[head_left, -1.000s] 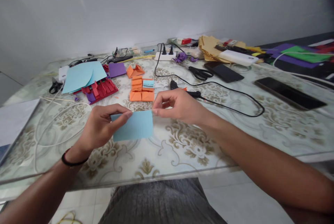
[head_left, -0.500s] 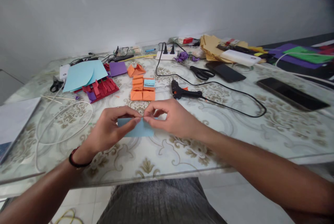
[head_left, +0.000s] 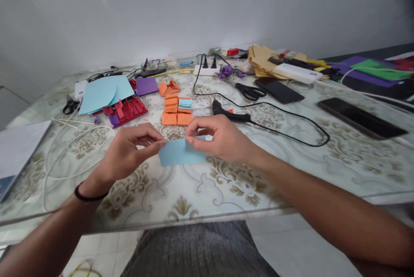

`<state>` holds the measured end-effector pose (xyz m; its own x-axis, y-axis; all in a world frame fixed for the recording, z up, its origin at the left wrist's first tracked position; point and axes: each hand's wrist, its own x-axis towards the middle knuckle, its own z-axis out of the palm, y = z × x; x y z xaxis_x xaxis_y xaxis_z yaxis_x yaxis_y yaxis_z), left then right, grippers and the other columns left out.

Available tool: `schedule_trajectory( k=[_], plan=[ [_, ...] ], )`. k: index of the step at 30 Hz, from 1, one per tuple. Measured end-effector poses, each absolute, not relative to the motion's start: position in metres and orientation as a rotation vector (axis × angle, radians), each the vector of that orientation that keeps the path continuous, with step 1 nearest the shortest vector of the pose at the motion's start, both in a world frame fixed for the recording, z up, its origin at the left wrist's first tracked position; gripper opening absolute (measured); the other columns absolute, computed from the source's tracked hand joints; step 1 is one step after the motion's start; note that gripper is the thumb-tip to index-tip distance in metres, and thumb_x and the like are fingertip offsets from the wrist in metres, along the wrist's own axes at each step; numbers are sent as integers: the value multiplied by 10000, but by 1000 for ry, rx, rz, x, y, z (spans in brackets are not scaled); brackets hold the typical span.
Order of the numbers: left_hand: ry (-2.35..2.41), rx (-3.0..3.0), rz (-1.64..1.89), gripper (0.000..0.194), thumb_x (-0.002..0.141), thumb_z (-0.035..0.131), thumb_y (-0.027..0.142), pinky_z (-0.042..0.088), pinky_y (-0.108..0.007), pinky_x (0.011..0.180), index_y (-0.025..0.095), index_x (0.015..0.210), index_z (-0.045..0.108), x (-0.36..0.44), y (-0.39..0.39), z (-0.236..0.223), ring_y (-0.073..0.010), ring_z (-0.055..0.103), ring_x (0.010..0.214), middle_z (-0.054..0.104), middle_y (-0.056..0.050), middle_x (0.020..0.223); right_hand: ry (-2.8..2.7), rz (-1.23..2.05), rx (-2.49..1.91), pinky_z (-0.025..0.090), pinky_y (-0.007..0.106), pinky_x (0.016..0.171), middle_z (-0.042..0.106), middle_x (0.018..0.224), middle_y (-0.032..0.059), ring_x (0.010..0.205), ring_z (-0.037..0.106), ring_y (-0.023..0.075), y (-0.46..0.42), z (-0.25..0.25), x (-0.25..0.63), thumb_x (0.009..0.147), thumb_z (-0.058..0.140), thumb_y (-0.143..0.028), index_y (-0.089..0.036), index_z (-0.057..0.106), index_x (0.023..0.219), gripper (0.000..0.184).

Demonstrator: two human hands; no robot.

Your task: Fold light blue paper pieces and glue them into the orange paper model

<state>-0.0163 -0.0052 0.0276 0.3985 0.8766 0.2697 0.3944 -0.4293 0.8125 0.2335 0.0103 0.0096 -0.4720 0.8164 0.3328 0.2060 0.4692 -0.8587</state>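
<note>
Between my hands is a light blue strip of paper (head_left: pixel 181 153), held just over the patterned tablecloth. My left hand (head_left: pixel 136 147) pinches its upper left corner between thumb and fingers. With thumb and forefinger, my right hand (head_left: pixel 216 139) grips the strip's top edge right of the middle, covering part of it. Just beyond lie folded orange paper pieces (head_left: pixel 177 117), one bearing a small folded blue piece (head_left: pixel 185 103). A black glue gun (head_left: pixel 231 113) rests behind my right hand.
Left stand light blue sheets (head_left: pixel 103 91) over folded red paper (head_left: pixel 129 111), beside a purple square (head_left: pixel 146 85). A white cable (head_left: pixel 48 156) loops there. Rightward are scissors (head_left: pixel 250 91), two phones (head_left: pixel 362 116) and the glue gun's cord (head_left: pixel 304 117). A power strip (head_left: pixel 207 70) sits behind.
The blue strip has shifted right and tilted slightly. My left hand has moved left to its corner, while my right hand has slid a little right; the hands are farther apart.
</note>
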Motion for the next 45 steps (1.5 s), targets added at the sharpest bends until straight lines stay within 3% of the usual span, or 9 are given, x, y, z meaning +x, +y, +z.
schedule_trajectory(
  k=[10,19,35,41,45],
  plan=[
    [1079,1990,923,126,878,738,261,558,-234,638,173,791,714,-19,-1,27,-136,655,676,679,-15,756,-1902,1144,-888,499,264,701,717,864,38,784,639,152,12,1,228,866,681,-278,-169,696,848,112],
    [996,2096,750,82,939,676,229,558,-248,763,192,919,747,-3,-14,18,-136,671,794,742,-23,874,-1980,1128,-865,493,269,721,694,782,-3,737,611,138,0,1,218,773,655,-138,-179,677,795,51],
    [1049,1926,1134,114,864,725,166,436,-219,561,173,755,692,-25,-1,26,-113,563,651,652,-3,718,-1803,1088,-812,503,270,648,619,748,6,695,608,140,24,10,248,796,682,-189,-176,615,762,76],
    [1039,1977,1022,99,914,712,210,486,-224,632,184,819,712,-20,-4,20,-118,601,703,673,-4,778,-1847,987,-754,537,291,787,689,935,37,842,645,152,17,9,240,871,703,-236,-172,675,930,92],
    [1007,1993,937,90,933,711,244,513,-237,665,191,863,730,-15,-7,15,-125,625,727,703,-15,814,-1917,985,-773,534,276,785,705,840,15,792,642,135,7,5,228,884,673,-198,-166,681,839,56]
  ],
)
